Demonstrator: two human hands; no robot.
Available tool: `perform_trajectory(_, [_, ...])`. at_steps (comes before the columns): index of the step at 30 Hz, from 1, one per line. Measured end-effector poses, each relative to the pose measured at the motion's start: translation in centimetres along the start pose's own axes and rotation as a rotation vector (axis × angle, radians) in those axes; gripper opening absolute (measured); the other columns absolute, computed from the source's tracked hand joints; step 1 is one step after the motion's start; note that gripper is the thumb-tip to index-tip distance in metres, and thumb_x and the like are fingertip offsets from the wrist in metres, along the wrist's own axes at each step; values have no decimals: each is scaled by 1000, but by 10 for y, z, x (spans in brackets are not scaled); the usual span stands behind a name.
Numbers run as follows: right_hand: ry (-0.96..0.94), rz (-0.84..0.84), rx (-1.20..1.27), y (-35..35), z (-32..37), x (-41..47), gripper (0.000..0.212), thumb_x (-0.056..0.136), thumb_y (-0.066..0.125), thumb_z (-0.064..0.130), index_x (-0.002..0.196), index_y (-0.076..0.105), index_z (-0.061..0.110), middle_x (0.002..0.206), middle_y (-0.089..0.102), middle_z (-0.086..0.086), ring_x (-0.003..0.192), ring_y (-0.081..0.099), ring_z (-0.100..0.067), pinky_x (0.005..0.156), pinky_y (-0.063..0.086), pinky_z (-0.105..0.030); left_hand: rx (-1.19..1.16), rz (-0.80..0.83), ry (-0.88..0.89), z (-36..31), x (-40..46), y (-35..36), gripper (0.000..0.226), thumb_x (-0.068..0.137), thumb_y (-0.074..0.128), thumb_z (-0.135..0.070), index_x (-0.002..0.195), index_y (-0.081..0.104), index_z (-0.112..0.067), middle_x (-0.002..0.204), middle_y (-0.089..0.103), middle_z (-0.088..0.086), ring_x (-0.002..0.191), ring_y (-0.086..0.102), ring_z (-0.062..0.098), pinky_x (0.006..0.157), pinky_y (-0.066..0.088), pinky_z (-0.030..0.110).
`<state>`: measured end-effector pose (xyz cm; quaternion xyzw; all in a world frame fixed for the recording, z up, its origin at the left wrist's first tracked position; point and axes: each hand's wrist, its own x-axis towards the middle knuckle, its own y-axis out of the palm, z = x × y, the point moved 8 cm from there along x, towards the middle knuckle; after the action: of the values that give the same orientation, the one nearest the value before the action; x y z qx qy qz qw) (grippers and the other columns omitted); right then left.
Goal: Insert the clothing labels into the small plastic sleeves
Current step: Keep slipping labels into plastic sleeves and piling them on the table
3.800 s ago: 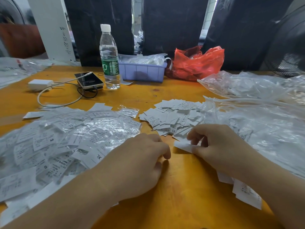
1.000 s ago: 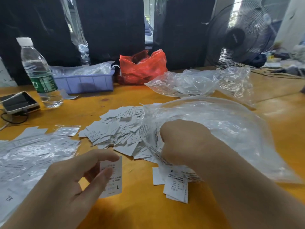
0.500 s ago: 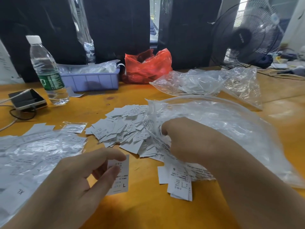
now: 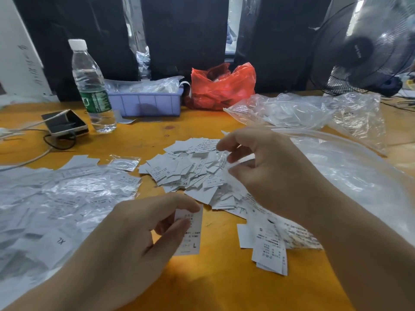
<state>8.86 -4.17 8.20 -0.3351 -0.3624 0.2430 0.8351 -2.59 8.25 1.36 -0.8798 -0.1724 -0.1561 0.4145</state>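
Left hand [image 4: 139,239]: pinches an L-size clothing label [image 4: 190,232] between thumb and fingers, near centre, just above the table [image 4: 213,288]
Right hand [image 4: 269,173]: raised over the loose label pile [image 4: 190,171]; fingertips seem to pinch a small clear plastic sleeve [image 4: 224,159], blurred
Done: heap of filled sleeves [image 4: 62,198] at left
Left: many loose labels in the centre pile; a few more under the right wrist
Supply: big clear bag [image 4: 348,171] at right, likely holding empty sleeves
Change: half a second ago the right hand was down inside the bag's mouth; now it is out and lifted, while the left's label is unmoved
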Motion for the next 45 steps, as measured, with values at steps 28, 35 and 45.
perform_trajectory(28, [364,476,1238,82,9,-21,57,65,50,-21,117,62,-1,131,56,-21,112,63,-39,83,58,-40,-283,22,-239,13,1,-18,19,89,64,-35,76,64,-21,58,50,-8,54,45,5,50,35,16])
perform_trajectory(35, [347,443,974,77,8,-21,38,66,83,9,102,70,7,93,66,-18,75,66,-26,58,55,-32,-389,-157,-260,15,3,-35,11,87,67,-26,76,69,-25,66,61,8,56,52,9,59,44,35])
perform_trajectory(45, [269,438,785,76,9,-19,23,73,81,25,80,72,5,63,60,-7,54,51,-15,50,44,-23,-461,-119,-279,20,4,-29,16,82,74,-31,73,68,-20,56,51,-5,53,46,9,52,39,23])
